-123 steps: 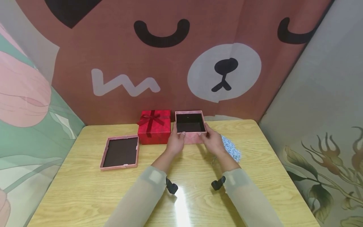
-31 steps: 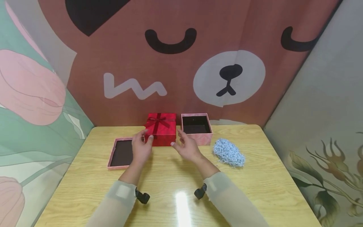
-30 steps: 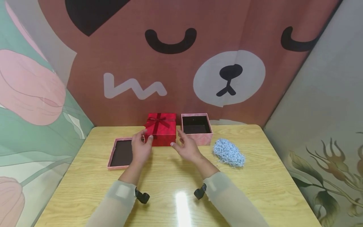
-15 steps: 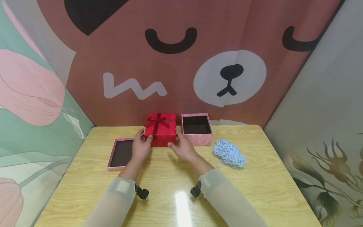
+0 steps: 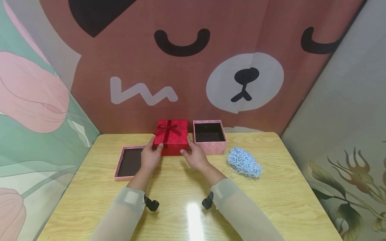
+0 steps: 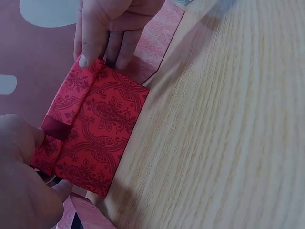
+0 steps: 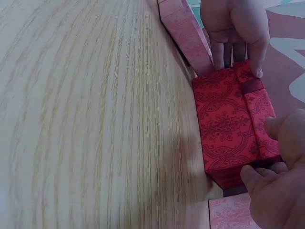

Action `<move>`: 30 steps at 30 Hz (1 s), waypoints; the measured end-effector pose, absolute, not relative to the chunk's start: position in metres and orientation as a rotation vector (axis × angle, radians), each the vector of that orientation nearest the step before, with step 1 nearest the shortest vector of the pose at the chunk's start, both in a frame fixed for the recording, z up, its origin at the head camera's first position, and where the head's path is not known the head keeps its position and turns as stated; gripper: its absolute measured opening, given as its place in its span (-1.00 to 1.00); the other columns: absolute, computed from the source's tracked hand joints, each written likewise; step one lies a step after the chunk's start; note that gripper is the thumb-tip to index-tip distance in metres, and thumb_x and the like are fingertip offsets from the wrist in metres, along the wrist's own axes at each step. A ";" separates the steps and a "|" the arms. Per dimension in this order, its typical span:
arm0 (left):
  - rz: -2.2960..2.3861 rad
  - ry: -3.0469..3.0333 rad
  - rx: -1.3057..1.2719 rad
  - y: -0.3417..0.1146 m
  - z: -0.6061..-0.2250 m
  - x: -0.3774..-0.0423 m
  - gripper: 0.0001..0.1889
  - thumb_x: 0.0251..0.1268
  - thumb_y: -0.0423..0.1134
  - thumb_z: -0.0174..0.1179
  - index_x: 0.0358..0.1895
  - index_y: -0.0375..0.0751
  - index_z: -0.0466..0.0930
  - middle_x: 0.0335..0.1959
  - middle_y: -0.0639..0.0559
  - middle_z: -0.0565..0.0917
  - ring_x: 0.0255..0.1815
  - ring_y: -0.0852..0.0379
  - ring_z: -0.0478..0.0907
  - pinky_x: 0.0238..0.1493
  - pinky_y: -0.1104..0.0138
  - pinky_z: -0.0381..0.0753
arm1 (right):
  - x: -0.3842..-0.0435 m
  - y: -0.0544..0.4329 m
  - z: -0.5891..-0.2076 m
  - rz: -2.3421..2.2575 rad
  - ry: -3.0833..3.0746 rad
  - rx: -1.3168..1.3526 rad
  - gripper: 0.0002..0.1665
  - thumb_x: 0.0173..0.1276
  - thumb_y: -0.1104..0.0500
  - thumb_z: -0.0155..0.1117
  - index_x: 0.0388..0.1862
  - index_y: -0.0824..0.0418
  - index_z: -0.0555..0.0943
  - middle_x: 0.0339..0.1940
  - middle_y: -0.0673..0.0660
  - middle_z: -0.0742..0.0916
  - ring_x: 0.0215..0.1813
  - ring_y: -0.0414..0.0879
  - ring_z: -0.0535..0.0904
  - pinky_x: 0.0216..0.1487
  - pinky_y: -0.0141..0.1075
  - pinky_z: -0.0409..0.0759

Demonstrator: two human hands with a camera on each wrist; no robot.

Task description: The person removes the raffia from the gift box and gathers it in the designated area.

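Note:
A red gift box point(image 5: 174, 151) with a dark red ribbon bow on its lid point(image 5: 180, 126) stands at the back of the table. My left hand point(image 5: 150, 157) holds the lid at its left side, thumb at the front and fingers along the side. At the opposite side my right hand point(image 5: 196, 157) grips the lid in the same way. The left wrist view shows the left hand point(image 6: 24, 176) with its thumb at the lid's ribboned rim. In the right wrist view the right hand's point(image 7: 281, 186) thumb lies on that rim. The lid sits on the box.
Close to the right stands an open pink box point(image 5: 214, 148) with a dark inside. A pink lid point(image 5: 129, 163) lies upturned at the left, partly behind the left hand. Blue shredded paper point(image 5: 244, 162) is heaped on the wooden table point(image 5: 271, 201). A curtain hangs behind.
Both hands have left the pink box, uncovering the shredded paper, and moved left to the red gift box. In the last second they have closed in on its lid from both sides.

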State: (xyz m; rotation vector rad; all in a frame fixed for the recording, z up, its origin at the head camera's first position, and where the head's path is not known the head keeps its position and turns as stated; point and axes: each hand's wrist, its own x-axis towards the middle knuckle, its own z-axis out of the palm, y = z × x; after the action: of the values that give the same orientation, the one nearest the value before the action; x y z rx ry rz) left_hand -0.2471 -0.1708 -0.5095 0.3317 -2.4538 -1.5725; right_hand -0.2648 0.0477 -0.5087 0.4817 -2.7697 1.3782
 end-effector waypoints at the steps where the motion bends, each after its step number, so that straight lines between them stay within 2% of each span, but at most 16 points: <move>1: -1.581 -2.449 0.336 -0.171 -0.510 -0.247 -0.31 0.53 -0.05 0.22 0.61 -0.16 0.26 0.46 -0.27 0.47 0.43 -0.19 0.46 0.45 0.00 0.44 | -0.264 0.048 -0.509 1.368 -2.767 0.474 -0.12 0.51 0.03 0.32 0.68 0.17 0.18 0.45 0.24 0.57 0.32 0.08 0.62 0.37 -0.11 0.56; 10: -1.596 -2.439 0.316 -0.173 -0.511 -0.236 -0.30 0.47 -0.01 0.30 0.58 -0.12 0.33 0.46 -0.20 0.49 0.44 -0.12 0.47 0.42 0.04 0.48 | -0.259 0.053 -0.510 1.376 -2.687 0.405 -0.24 0.48 0.08 0.36 0.59 0.14 0.37 0.30 0.24 0.68 0.26 0.02 0.67 0.29 -0.12 0.62; 16: -1.666 -2.432 0.325 -0.173 -0.511 -0.224 -0.30 0.39 -0.01 0.39 0.53 -0.10 0.41 0.39 -0.19 0.56 0.36 -0.10 0.56 0.31 0.08 0.59 | -0.252 0.061 -0.511 1.497 -2.598 0.425 -0.33 0.47 0.18 0.38 0.51 0.24 0.47 0.30 0.23 0.68 0.20 0.03 0.71 0.16 -0.19 0.70; 30: -1.770 -2.388 0.358 -0.171 -0.514 -0.191 -0.27 0.26 0.07 0.48 0.47 -0.03 0.50 0.37 -0.11 0.59 0.32 -0.07 0.60 0.20 0.18 0.64 | -0.229 0.077 -0.512 1.679 -2.483 0.439 -0.43 0.35 0.31 0.47 0.34 0.33 0.61 0.19 0.32 0.73 0.21 0.11 0.70 0.14 -0.20 0.70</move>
State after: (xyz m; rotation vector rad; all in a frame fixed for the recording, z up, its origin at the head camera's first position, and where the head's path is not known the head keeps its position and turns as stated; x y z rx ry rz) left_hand -0.1912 -0.1705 -0.5141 0.3584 -2.3880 -1.7698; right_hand -0.2289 0.0767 -0.5124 0.4387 -2.4827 1.6791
